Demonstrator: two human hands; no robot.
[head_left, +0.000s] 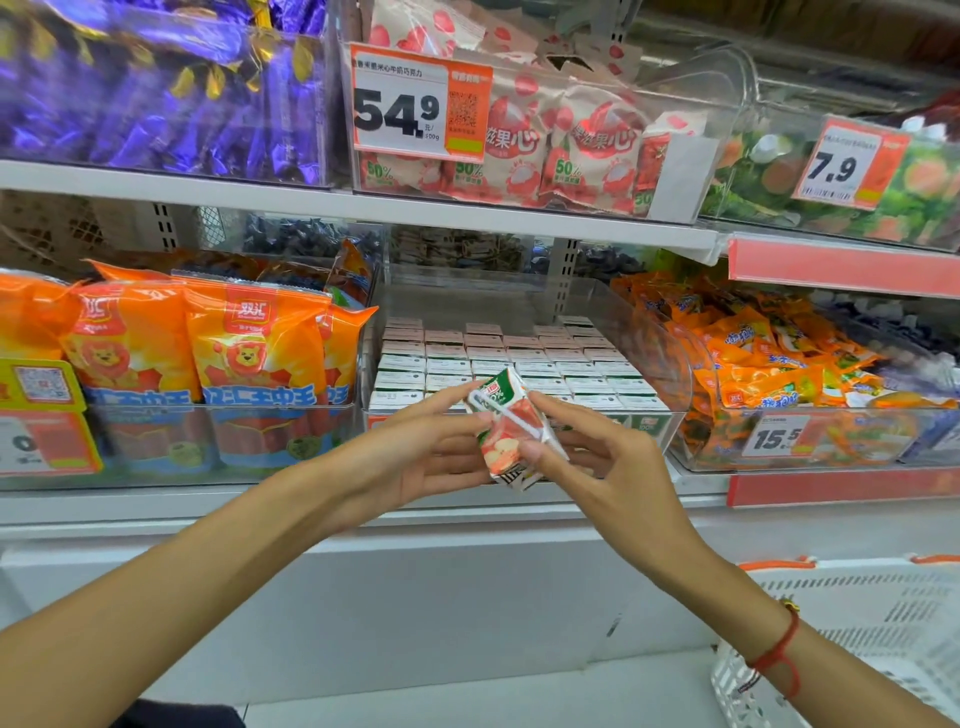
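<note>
A small juice carton (508, 441) is held tilted in the air, just in front of the shelf's (311, 501) front edge, before the rows of cartons (519, 358). The left hand (431, 457) pinches its left side; the right hand (597, 462) grips its right side, thumb on the front.

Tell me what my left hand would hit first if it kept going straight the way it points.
The juice carton, which the left hand holds now. Beyond that, probably the clear bin of cartons behind it, though depth is unclear.
</note>
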